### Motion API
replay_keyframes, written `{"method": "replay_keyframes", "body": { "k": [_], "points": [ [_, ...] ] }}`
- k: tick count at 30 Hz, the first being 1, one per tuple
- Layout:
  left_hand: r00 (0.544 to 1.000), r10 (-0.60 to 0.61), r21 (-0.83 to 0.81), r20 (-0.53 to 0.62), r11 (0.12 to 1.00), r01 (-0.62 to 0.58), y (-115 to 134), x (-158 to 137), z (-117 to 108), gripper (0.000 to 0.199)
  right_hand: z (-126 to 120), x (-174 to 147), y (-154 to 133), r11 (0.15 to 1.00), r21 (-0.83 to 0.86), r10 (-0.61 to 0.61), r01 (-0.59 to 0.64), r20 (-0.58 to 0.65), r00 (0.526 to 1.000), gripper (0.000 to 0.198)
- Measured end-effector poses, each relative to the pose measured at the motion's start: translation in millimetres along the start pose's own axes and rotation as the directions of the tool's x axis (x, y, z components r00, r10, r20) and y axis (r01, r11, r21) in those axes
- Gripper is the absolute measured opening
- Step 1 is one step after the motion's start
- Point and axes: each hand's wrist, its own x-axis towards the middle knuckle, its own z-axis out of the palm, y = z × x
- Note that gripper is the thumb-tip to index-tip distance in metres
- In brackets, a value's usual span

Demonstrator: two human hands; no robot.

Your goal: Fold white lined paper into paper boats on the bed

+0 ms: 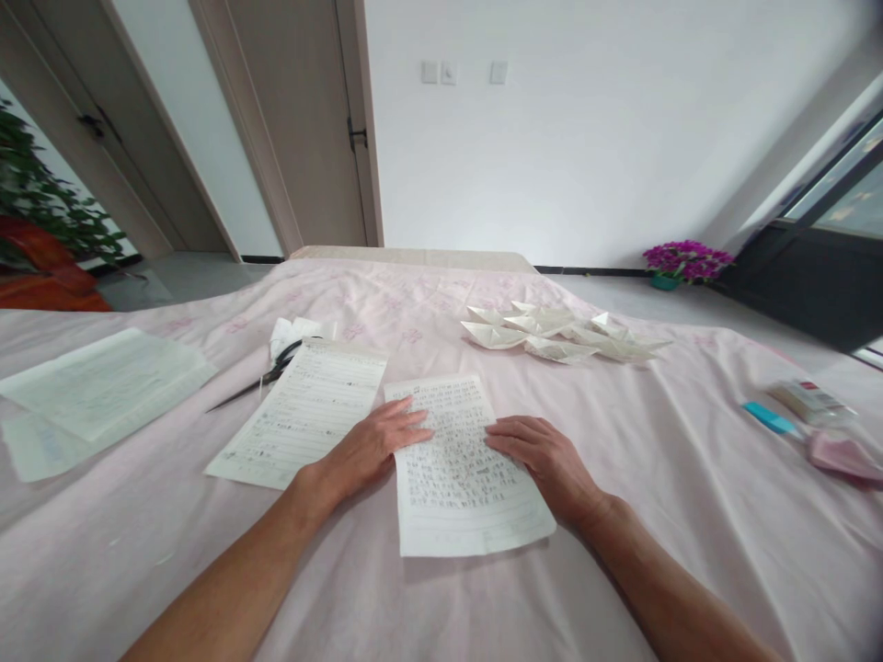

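Observation:
A lined sheet of paper (459, 469) covered in handwriting lies in front of me on the pink cloth. My left hand (381, 434) rests on its left edge, fingers stretched flat over the writing. On the opposite edge lies my right hand (544, 460), its fingers extended onto the paper and its thumb hidden. Left of my left hand is a second written sheet (310, 405). Black-handled scissors (270, 375) stick out from under that sheet, beside a crumpled white paper (296, 328).
Several folded paper boats (552, 331) sit together at the back right. More sheets (103, 391) lie at the far left. A blue eraser-like block (769, 418), a clear packet (812, 403) and a pink item (842, 455) are at the far right of the cloth (696, 441).

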Motion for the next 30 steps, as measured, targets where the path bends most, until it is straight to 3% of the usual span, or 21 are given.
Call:
{"method": "replay_keyframes", "body": {
  "k": [5,10,15,23,30],
  "points": [
    [0.994,-0.1,0.067,-0.045,0.992,0.103,-10.5,-5.6,3.6,0.047,0.7,1.4,-2.1,1.0,0.005,-0.001,0.001,0.01,1.0,0.027],
    [0.998,-0.036,0.013,-0.06,0.999,0.037,-4.8,-3.3,-0.4,0.049,1.8,0.2,0.0,1.0,0.007,0.026,-0.026,0.037,0.999,0.028],
    [0.991,0.008,-0.089,-0.13,0.996,-0.02,-2.0,-0.6,-0.3,0.031,1.7,-0.6,1.0,0.998,0.027,0.045,-0.048,0.074,0.996,0.029],
    [0.999,-0.02,-0.019,-0.03,1.0,0.02,-4.8,-0.8,-0.6,0.025,1.0,-0.7,0.7,0.997,0.047,0.064,-0.067,0.068,0.996,0.03],
    [0.994,0.035,-0.025,-0.106,0.999,-0.038,5.7,3.2,-0.2,0.023,-0.4,0.3,0.8,0.996,0.055,0.069,-0.074,0.09,0.994,0.028]
  ]
}}
